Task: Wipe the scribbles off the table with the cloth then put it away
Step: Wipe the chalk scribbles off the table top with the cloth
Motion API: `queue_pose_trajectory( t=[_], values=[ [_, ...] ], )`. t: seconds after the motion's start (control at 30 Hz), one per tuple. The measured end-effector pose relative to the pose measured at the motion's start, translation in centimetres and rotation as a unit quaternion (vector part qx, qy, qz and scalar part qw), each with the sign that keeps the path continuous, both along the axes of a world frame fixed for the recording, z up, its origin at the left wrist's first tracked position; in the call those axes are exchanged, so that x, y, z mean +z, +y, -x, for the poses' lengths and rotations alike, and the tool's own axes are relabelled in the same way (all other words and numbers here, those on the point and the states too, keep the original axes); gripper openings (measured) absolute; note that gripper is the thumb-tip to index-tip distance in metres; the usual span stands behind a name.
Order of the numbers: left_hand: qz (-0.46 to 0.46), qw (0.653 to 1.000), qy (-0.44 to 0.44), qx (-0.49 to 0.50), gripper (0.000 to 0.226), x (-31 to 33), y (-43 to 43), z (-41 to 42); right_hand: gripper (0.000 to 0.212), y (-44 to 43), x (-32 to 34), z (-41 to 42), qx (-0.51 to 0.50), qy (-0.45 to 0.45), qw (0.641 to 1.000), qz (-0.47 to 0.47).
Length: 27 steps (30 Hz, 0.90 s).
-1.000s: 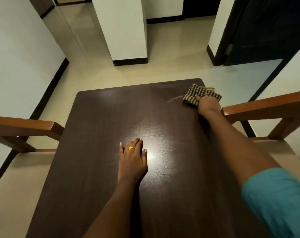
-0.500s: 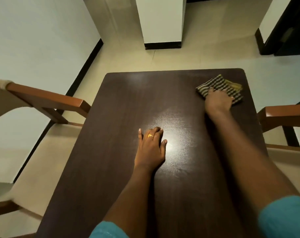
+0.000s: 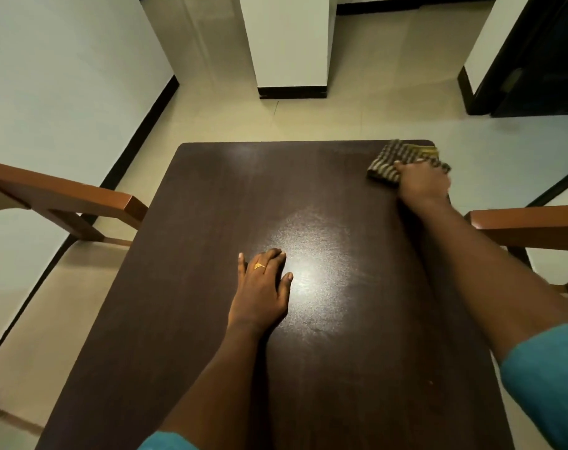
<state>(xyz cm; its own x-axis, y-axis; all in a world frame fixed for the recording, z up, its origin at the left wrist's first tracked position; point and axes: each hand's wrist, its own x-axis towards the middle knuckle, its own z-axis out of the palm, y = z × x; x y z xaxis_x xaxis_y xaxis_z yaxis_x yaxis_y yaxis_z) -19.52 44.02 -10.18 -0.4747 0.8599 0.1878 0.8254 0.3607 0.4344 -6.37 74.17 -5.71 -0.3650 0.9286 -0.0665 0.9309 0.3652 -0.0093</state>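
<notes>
The checked cloth (image 3: pixel 393 159) lies on the table's (image 3: pixel 230 196) far right corner, just inside the edges. The right hand (image 3: pixel 423 184) rests on its near side, blurred; I cannot tell whether its fingers lie flat or grip the fabric. The left hand (image 3: pixel 261 295) lies at the table's middle, fingers straight and flat, holding nothing. A wooden chair arm (image 3: pixel 68 198) stands beside the table's left edge.

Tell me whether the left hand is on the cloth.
No: the left hand lies flat on the table; the right hand presses the cloth.
</notes>
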Motion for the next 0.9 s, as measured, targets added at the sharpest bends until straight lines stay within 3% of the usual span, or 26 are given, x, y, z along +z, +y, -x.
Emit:
queue_pose_trajectory(
  t=[0.2,0.43,0.57,0.73,0.9],
  values=[
    [0.001,1.000,-0.001,-0.006,0.043,0.0,0.0,0.2,0.035,5.4,-0.7,-0.5,-0.164,0.052,0.985,-0.002],
    [0.007,1.000,-0.004,-0.012,0.043,0.4,0.0,0.0,0.035,5.2,-0.4,4.9,-0.170,0.019,0.985,0.005],
    [-0.002,1.000,-0.007,-0.015,0.043,0.4,-0.2,0.0,0.038,3.8,-0.3,9.6,-0.096,0.027,0.995,0.003],
    [-0.001,1.000,-0.006,-0.014,0.042,0.2,0.0,0.1,0.037,-2.9,0.1,18.2,0.075,0.025,0.997,0.016],
    [0.006,1.000,-0.018,-0.011,0.040,0.6,0.1,0.0,0.041,-11.9,-0.3,23.6,0.303,0.029,0.952,-0.011]
  ],
)
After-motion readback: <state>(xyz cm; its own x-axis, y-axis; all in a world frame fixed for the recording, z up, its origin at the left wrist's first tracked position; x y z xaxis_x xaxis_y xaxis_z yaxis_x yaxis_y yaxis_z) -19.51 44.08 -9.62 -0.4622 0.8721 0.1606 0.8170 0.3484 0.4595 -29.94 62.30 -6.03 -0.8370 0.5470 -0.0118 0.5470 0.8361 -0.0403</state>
